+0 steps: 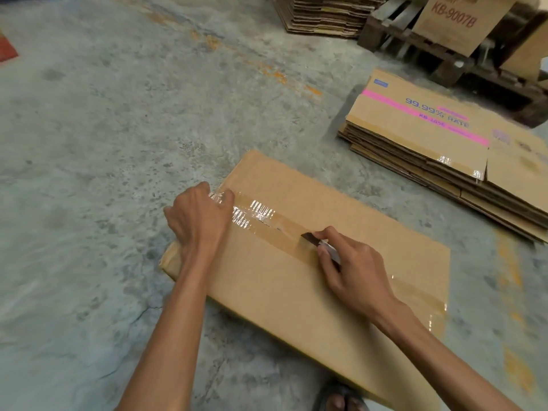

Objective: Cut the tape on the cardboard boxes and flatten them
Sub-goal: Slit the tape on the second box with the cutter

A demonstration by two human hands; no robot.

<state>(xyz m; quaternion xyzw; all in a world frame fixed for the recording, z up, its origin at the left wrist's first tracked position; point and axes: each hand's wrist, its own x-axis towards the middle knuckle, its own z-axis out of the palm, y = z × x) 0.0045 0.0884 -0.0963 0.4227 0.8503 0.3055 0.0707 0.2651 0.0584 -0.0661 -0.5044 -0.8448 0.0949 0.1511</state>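
A plain brown cardboard box [267, 280] stands on the concrete floor in front of me, its top flaps joined by a strip of clear tape [275, 223] that runs across the middle. My left hand [198, 218] grips the box's far left edge, fingers curled over the end of the tape. My right hand [353, 271] holds a small cutter [321, 244] like a pen, with the blade tip set on the tape near the middle of the seam.
A stack of flattened boxes [444, 143] with pink print lies on the floor to the right. Behind it are a dark wooden pallet [444, 51] with upright cartons and a taller pile of flat cardboard [326, 13]. My sandalled foot [338, 398] shows at the box's near edge.
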